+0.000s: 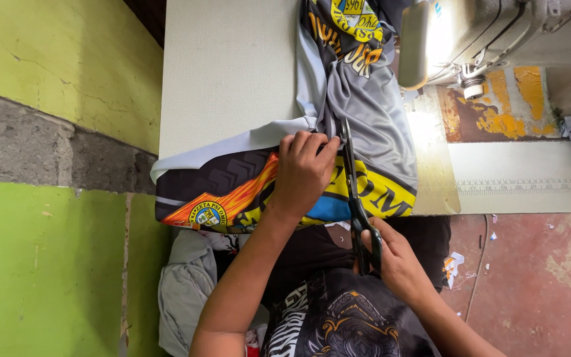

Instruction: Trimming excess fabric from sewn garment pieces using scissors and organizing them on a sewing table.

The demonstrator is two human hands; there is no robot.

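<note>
Now we press our left hand (304, 170) flat, unclenched, on the printed jersey (365, 125) | our right hand (394, 258) grips black scissors (355, 198), blades at the left fingertips on the fabric | jersey lies under the left palm across the white table (226, 66) | sewing machine (490, 36) beyond the right hand.

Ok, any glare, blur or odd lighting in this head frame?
Head view: glare blows out the sewing machine and the table strip below it; the left hand, scissors in the right hand, and printed jersey are sharp; no motion blur.
</note>
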